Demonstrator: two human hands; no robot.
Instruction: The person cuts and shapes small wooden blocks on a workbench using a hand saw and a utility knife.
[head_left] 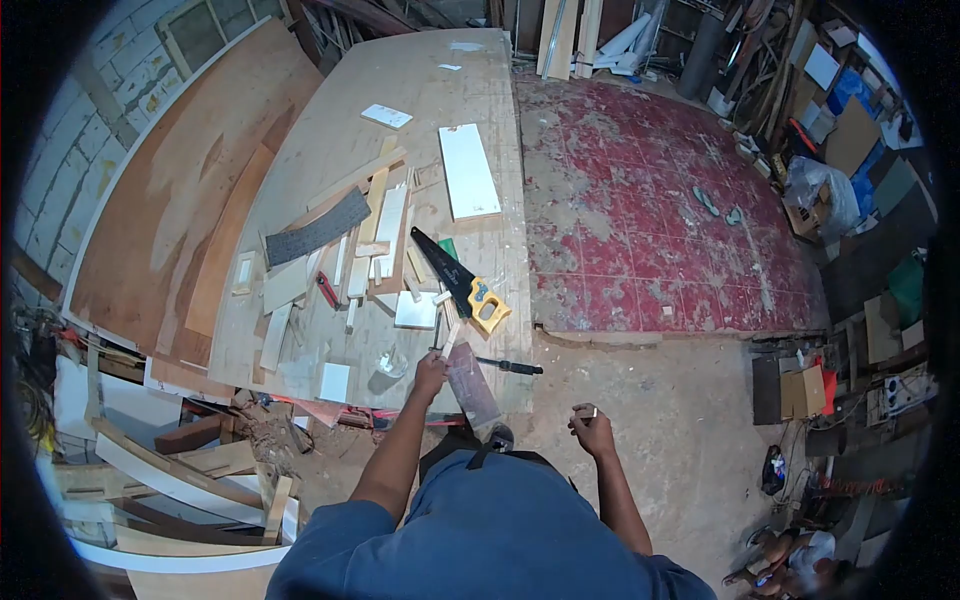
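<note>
My left hand [430, 374] is closed at the near edge of the worktable, with a thin dark tool [437, 332] rising from its fingers. Beside those fingers lie a narrow pale wood strip [450, 340] and a flat brownish board [472, 385] that reaches over the table edge. A black-handled tool [512, 367] lies across by the board. The handsaw [462, 282] with a yellow handle rests beyond, blade pointing away to the left. Off the table, over the floor to the right, my right hand [592, 430] is closed with a small white stick [595, 411] between its fingers.
Offcuts, a grey strip [318, 228] and a red-handled tool [327, 291] lie on the table. A clear cup [390, 362] stands near the front edge. Scrap wood [180, 480] is heaped at left. Another person [795, 560] is at lower right.
</note>
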